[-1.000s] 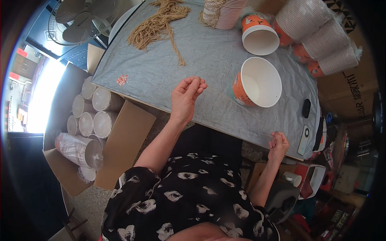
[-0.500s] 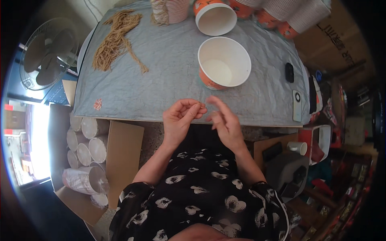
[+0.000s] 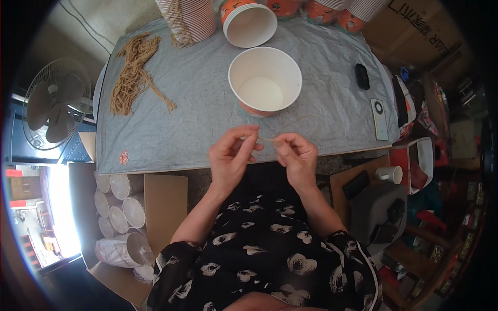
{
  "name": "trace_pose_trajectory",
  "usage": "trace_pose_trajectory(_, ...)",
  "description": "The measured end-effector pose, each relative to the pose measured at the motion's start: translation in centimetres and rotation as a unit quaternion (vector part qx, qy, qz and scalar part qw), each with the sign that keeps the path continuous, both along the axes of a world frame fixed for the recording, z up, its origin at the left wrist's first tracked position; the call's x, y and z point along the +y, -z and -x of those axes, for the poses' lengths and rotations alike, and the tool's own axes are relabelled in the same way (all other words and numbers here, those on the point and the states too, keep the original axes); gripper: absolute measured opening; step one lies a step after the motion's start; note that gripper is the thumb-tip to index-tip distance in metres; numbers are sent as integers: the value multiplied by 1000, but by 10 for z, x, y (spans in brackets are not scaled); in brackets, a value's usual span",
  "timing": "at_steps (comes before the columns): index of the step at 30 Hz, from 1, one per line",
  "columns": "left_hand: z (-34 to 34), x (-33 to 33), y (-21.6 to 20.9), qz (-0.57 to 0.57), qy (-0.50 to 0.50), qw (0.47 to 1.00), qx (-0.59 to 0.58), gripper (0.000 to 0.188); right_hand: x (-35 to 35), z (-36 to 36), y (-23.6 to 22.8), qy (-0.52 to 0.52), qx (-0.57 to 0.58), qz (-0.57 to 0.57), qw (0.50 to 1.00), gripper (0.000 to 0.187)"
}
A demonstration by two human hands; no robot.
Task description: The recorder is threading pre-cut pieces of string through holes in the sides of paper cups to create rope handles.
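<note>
One long table (image 3: 171, 129) under a crumpled grey cloth serves as the landmark for everything else, and the person sits at its near edge in a black top with pale flower shapes. Off the table's left end stands a floor fan (image 3: 52, 106), and below the near left corner an open cardboard box (image 3: 155, 207) holds sleeves of white cups lying on their sides. Past the table's right end is a clutter of boxes and a dark machine, hard to make out. On the table's far left lies a bundle of tan strings (image 3: 132, 75), loose and fanned out; at the far edge a tall stack of striped cups (image 3: 189, 18) stands beside an orange paper bucket (image 3: 249, 23) with its white inside showing. Nearer the middle of the table sits a second paper bucket (image 3: 264, 80), upright and open, white within and orange outside. Toward the table's right side lie a small black device (image 3: 362, 76) and a slim white remote (image 3: 379, 119). Over the near edge, just in front of the middle bucket, the left hand (image 3: 231, 155) and right hand (image 3: 295, 158) meet close together, each with thumb and forefinger pinched on one thin string (image 3: 267, 139) stretched between them, the other fingers curled loosely; the string's free end loops up past the right hand onto the cloth
</note>
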State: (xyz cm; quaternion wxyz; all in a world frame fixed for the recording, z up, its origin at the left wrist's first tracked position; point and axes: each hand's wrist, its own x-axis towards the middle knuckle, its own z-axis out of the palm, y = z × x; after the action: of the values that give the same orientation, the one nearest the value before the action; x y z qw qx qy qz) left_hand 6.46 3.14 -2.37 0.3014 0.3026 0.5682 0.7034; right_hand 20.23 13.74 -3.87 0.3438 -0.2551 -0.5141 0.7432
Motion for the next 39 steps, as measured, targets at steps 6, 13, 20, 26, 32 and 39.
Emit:
trace_pose_trajectory(6, 3, 53, -15, 57, -25, 927, 371, 30, 14, -22, -29, 36, 7, -62, 997, 11)
trace_pose_trajectory(13, 34, 5, -26, 27, 31, 933, 359, 20, 36, -24, -42, 198, -13, -385, 901, 8)
trace_pose_trajectory(20, 47, -56, -1, 3, 130, 973, 190, 18, 48, 20, -40, 41, 74, -538, 838, 7)
trace_pose_trajectory(26, 76, -69, 1, 75, 52, 983, 159, 30, 30, 33, -32, 16, 114, -565, 817, 12)
trace_pose_trajectory(32, 104, -4, 25, 115, 77, 990, -11, 46, 19, 40, -41, -9, 113, -583, 804, 13)
trace_pose_trajectory(39, 93, 15, 21, 127, 112, 985, -34, 34, 12, 42, -43, -19, 101, -598, 795, 15)
